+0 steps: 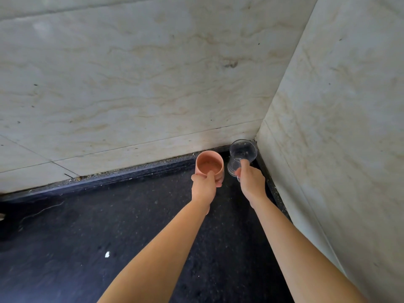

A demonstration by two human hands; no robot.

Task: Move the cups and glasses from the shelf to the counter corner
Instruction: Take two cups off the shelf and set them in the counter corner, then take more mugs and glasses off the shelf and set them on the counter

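Note:
A pink cup stands upright near the back wall of the dark counter, with my left hand gripping its near side. Just to its right, a clear glass sits in the counter corner where the two walls meet. My right hand holds the glass by its lower part. Both arms reach forward from the bottom of the view. Whether the cup and glass rest on the counter or hover just above it is not clear. The shelf is out of view.
Marbled tile walls close the counter at the back and on the right. A small white scrap lies on the dark counter at lower left. Grit lines the seam along the back wall.

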